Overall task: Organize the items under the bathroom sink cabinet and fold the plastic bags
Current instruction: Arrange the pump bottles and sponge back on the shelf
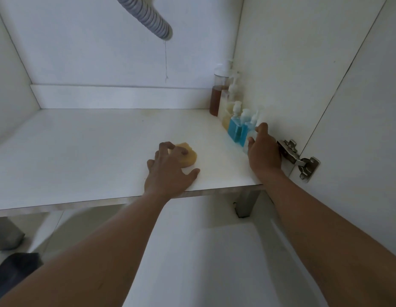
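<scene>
On the white cabinet floor (93, 151) lies a yellow sponge (188, 159). My left hand (170, 169) rests over its near side, fingers spread and fingertips touching it. Along the right wall stands a row of pump bottles: a tall one with brown liquid (217, 96), pale yellow ones (228, 111), and a blue one (234, 129). My right hand (264, 149) grips the nearest bottle, a small clear one with blue liquid (248, 135), partly hidden by the fingers.
A grey corrugated drain hose (148, 16) hangs from the top, with a thread dangling below it. A metal door hinge (296, 158) sits on the right wall by my right hand. Cabinet legs (245, 203) and the tiled floor show below the front edge.
</scene>
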Action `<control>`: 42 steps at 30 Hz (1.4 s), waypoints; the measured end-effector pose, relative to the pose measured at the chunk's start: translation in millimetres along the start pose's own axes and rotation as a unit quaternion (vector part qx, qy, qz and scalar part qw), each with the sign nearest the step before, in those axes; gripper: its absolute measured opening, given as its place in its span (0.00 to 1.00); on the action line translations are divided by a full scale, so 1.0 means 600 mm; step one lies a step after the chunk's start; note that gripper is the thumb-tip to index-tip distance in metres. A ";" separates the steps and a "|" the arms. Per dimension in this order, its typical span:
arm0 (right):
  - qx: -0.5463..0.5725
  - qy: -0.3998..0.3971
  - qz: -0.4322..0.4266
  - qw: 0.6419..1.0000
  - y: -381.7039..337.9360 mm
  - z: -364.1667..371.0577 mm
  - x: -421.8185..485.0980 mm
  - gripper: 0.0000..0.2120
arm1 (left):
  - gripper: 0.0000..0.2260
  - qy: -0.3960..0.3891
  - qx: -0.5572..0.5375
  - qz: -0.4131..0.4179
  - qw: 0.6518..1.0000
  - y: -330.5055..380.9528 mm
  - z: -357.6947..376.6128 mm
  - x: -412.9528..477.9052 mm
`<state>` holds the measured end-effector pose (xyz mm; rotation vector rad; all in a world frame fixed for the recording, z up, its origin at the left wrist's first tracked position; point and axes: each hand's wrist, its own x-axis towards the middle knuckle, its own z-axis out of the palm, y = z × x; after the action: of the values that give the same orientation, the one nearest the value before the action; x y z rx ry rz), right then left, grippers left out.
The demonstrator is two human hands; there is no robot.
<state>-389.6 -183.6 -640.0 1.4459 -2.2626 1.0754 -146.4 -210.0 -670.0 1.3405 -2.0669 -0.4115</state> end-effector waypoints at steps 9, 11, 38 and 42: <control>0.047 -0.019 0.004 0.999 0.005 0.019 0.004 0.17 | 0.27 -0.013 -0.022 -0.023 0.999 0.000 0.000 -0.003; 0.109 -0.027 0.044 0.993 0.007 0.017 -0.004 0.21 | 0.26 -0.018 -0.024 -0.021 0.999 -0.002 0.002 0.000; 0.001 -0.098 -0.108 0.989 -0.050 0.063 -0.048 0.14 | 0.43 -0.020 0.078 0.003 0.997 -0.001 0.008 0.014; -0.023 -0.130 -0.151 0.980 -0.056 0.083 -0.042 0.20 | 0.38 -0.073 0.193 -0.038 0.978 0.002 0.016 0.018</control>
<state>-340.0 -209.3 -673.6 1.9307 -2.1148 0.7755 -156.4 -220.2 -672.9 1.6613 -2.3043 -0.1455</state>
